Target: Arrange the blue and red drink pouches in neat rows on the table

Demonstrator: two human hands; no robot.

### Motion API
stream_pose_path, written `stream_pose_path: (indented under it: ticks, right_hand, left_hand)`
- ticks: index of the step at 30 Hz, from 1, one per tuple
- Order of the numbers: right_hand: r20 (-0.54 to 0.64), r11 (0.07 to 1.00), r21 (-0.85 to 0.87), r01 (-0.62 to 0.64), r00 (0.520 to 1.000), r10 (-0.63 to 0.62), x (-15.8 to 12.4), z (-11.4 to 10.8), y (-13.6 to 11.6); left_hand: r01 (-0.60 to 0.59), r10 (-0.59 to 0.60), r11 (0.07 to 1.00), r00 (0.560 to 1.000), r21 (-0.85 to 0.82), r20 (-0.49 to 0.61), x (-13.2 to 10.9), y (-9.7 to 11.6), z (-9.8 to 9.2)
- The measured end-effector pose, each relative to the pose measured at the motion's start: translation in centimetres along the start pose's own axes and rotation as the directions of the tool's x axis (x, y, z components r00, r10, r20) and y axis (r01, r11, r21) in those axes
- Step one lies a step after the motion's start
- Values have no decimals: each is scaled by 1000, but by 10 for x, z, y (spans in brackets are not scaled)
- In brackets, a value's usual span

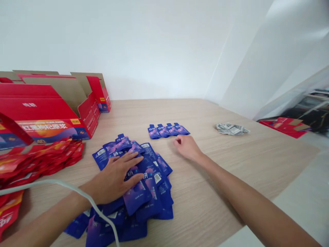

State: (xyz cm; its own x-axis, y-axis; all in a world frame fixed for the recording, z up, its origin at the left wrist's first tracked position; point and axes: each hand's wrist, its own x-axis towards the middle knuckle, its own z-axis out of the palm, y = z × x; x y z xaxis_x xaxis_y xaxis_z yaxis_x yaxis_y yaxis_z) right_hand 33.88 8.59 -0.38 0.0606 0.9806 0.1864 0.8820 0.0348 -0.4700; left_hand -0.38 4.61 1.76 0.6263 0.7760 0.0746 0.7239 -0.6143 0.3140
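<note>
A loose heap of several blue spouted pouches (144, 192) lies on the wooden table (231, 161) in front of me. My left hand (115, 178) rests flat on top of the heap, fingers stretched out and spread. Farther back, a short neat row of several blue pouches (168, 130) lies side by side. My right hand (187, 146) is on the table just below the right end of that row, fingers loosely curled with nothing visible in them.
A pile of red pouches (38, 161) lies at the left, with open red cartons (46, 109) behind it. A crumpled silver wrapper (231, 129) sits at the right. A white cable (84, 199) crosses my left forearm. The table's right edge runs diagonally; red cartons (285, 126) lie beyond it.
</note>
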Motion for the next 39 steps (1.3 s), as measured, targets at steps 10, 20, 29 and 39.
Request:
stream_pose_path:
  ticks: [10, 20, 29, 39]
  right_hand:
    - [442, 943, 276, -186, 896, 47, -55, 16, -58]
    - [-138, 891, 280, -358, 903, 407, -14, -56, 56]
    - [-242, 789, 126, -601, 753, 612, 68, -41, 147]
    - [-248, 838, 5, -546, 811, 530, 93, -22, 165]
  left_hand:
    - [-18, 19, 1000, 995, 14, -98, -13, 0, 11]
    - [1, 61, 992, 873, 126, -485, -68, -40, 51]
    - [-22, 39, 999, 866, 39, -499, -66, -59, 54]
    - [48, -44, 999, 905, -1, -424, -73, -42, 50]
